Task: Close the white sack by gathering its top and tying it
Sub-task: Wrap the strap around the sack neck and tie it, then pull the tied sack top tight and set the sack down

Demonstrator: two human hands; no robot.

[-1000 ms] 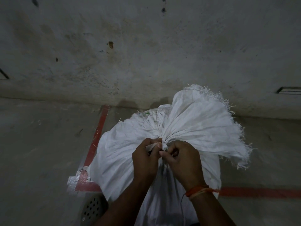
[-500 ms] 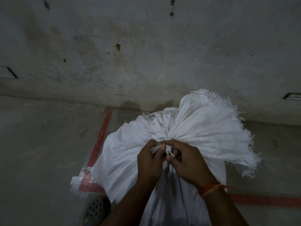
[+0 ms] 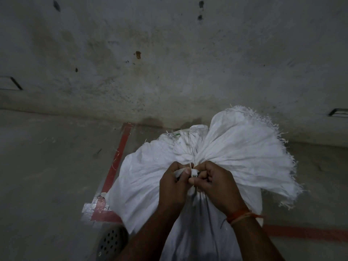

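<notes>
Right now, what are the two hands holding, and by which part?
Both the left hand and right hand pinch a thin white tie strip at the gathered neck of the white sack, one on each side of it.

From my view, the white sack fills the middle of the floor and blocks any straight path forward. Its fanned, frayed top spreads to the right and rises toward the wall, so the right side above the neck is crowded. My left hand and right hand sit touching at the gathered neck, with no gap between them. To the left of the sack, the floor lies open across the red tape line. A perforated drain cover sits flush near the sack's lower left. The wall closes off everything behind the sack.
</notes>
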